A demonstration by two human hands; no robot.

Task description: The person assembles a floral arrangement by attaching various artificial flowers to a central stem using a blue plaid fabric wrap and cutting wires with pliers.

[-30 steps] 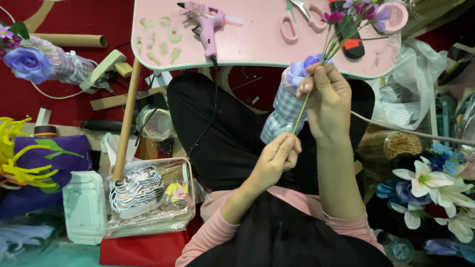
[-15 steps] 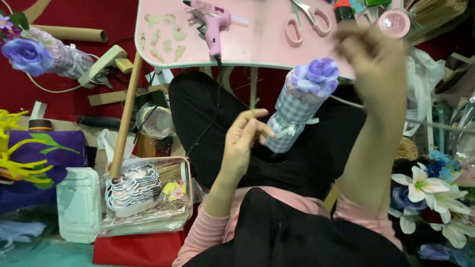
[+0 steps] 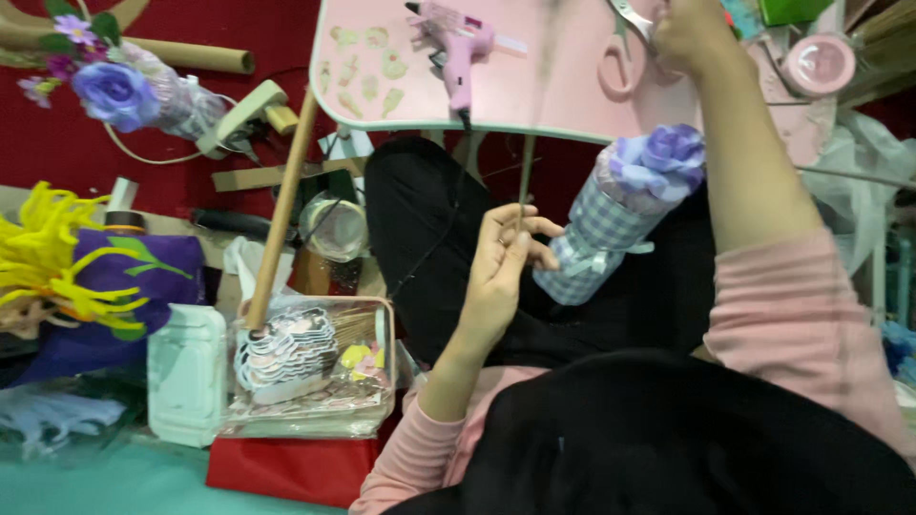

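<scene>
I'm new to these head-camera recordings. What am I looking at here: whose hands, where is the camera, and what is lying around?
There is no machine here. The single camera sits on a person's head and looks down at their lap, so both hands are their own. The left hand pinches a thin green stem beside a bouquet wrapped in checked paper with purple flowers resting on the lap. The right hand reaches up to the small pink table, next to pink-handled scissors; whether it grips anything cannot be seen. A pink glue gun also lies on the table. On the left stands a clear box of paper cut-outs.
</scene>
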